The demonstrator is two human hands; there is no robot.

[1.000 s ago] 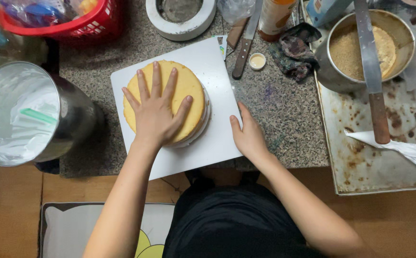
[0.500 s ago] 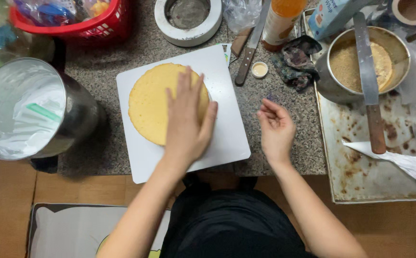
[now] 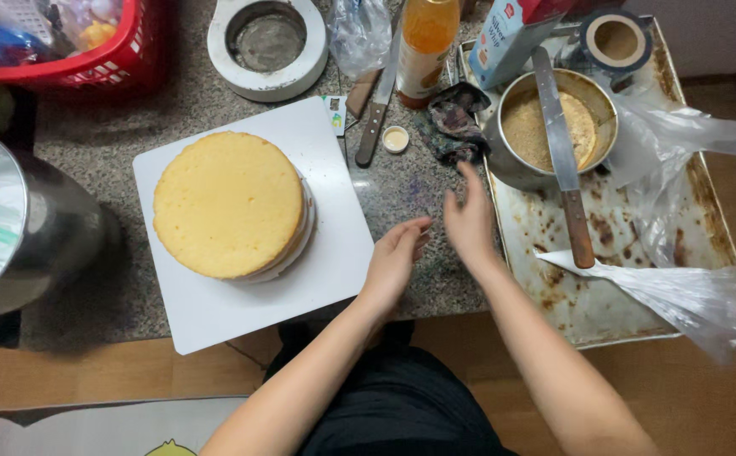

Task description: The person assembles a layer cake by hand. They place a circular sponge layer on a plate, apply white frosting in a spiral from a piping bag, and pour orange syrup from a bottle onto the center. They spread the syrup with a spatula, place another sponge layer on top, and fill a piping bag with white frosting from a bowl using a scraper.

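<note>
A round yellow layered cake [image 3: 228, 204] sits on a white square board [image 3: 334, 262] on the granite counter. My left hand [image 3: 393, 257] hovers off the board's right edge, fingers loosely apart, holding nothing. My right hand [image 3: 469, 221] is raised just to its right, fingers apart and empty, near the edge of a stained baking tray [image 3: 592, 308]. A metal pan [image 3: 550, 127] with a brown cake layer stands on that tray, and a long knife with a wooden handle [image 3: 564, 160] lies across it.
A large steel bowl [image 3: 13, 228] stands at the left. A red basket [image 3: 55, 38], a white ring mould [image 3: 268, 46], an orange bottle [image 3: 427, 46], a carton [image 3: 507, 38] and a knife [image 3: 376, 105] line the back. A piping bag [image 3: 664, 291] lies on the tray.
My left hand has lifted off the cake top and moved right, off the board. My right hand has moved right toward the tray. The cake now stands uncovered.
</note>
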